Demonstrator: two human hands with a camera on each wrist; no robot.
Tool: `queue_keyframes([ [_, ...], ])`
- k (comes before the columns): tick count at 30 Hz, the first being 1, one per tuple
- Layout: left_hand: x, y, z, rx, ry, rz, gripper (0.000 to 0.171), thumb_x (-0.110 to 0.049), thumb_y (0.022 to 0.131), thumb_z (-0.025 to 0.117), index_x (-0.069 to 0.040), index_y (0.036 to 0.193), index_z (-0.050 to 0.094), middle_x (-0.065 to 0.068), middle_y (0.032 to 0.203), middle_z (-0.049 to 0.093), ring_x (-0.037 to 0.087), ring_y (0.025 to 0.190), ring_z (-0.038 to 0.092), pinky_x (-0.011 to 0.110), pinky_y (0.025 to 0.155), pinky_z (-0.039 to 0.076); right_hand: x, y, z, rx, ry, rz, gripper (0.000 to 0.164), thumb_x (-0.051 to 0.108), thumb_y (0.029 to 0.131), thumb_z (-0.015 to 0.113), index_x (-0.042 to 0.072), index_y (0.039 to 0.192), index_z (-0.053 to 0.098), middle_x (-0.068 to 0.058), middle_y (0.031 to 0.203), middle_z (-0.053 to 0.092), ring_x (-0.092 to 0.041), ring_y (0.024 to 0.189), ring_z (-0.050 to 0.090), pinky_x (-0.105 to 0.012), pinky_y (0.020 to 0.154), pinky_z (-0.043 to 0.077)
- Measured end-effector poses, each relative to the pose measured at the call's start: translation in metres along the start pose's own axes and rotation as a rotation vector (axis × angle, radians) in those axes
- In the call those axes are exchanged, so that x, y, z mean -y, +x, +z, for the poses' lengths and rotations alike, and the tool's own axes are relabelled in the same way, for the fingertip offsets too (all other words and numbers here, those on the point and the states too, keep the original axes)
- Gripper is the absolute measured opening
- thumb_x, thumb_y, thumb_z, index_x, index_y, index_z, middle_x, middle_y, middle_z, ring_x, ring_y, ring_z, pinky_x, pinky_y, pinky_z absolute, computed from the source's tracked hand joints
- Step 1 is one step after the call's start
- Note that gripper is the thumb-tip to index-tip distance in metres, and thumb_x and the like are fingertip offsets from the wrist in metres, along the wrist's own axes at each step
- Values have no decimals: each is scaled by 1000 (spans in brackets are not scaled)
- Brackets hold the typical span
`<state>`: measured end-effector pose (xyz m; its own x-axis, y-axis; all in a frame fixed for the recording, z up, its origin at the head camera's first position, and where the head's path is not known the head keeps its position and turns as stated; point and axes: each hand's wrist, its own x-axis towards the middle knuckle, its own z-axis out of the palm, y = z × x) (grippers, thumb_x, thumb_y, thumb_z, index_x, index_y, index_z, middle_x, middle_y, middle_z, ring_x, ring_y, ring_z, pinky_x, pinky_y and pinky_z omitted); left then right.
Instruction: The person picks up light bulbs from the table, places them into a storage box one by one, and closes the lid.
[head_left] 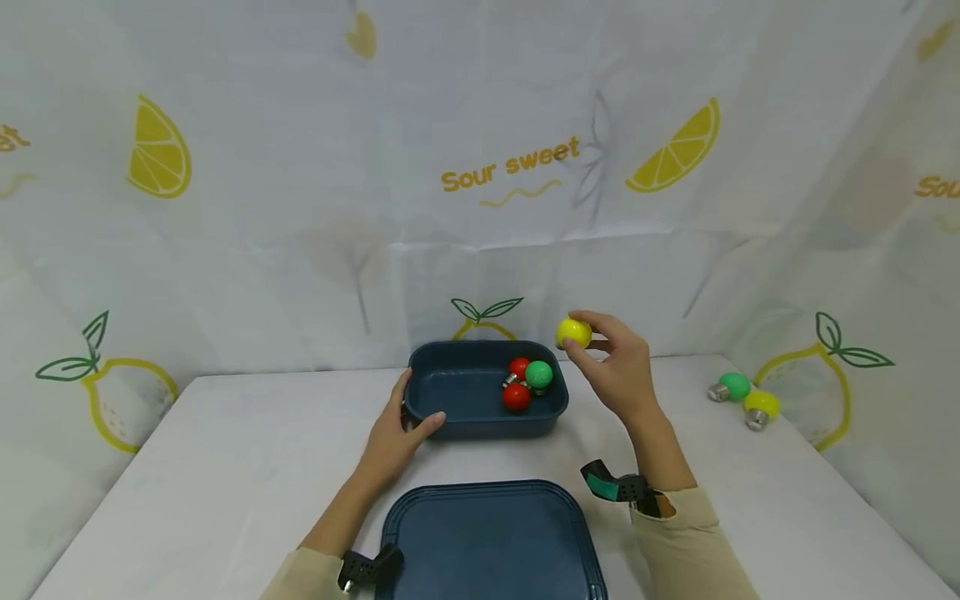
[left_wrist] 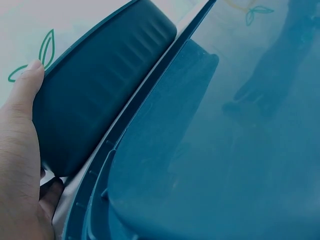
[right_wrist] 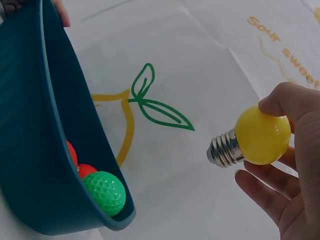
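My right hand (head_left: 618,371) pinches a yellow light bulb (right_wrist: 262,135) by its round glass between thumb and fingers. In the right wrist view, its silver screw base points toward the box. The bulb is held in the air just beyond the right end of a dark blue box (head_left: 487,428). At the box's left end my left hand (head_left: 392,437) grips the corner, thumb over the front rim and fingers round the side. Two red bulbs (head_left: 516,397) and a textured green bulb (head_left: 538,374) lie together inside the box, toward its right end.
A dark blue tray (head_left: 491,533) lies on the white table (head_left: 262,450) in front of the box. Far right on the table, a green bulb (head_left: 737,386) and another yellow bulb (head_left: 762,404) lie near the edge. A white cloth with lemon prints (head_left: 300,275) hangs behind.
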<state>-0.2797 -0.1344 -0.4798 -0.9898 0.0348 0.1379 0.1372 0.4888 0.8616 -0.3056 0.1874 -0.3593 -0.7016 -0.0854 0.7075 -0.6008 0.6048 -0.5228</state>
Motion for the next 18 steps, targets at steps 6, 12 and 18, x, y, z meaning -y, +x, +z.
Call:
queue_keyframes([
  [6,2,-3,-1,4,-12,-10,96,-59,89,69,-41,162,10,8,170,21,35,151,36,58,119,34,-3,-4,5,13,-41,10,36,9,90,75,2,124,70,-17,121,67,-31,107,67,-47,78,62],
  [12,2,-3,0,5,-4,-11,95,-59,89,69,-40,162,10,9,170,21,35,151,34,58,120,33,-8,-8,8,87,-26,25,34,11,92,74,6,125,72,-15,122,70,-31,107,70,-46,76,63],
  [18,1,-1,0,3,2,7,94,-59,91,67,-37,163,10,10,169,22,37,150,37,58,119,34,-15,-10,14,123,-7,37,32,11,93,73,5,124,72,-15,124,71,-33,113,69,-45,79,62],
])
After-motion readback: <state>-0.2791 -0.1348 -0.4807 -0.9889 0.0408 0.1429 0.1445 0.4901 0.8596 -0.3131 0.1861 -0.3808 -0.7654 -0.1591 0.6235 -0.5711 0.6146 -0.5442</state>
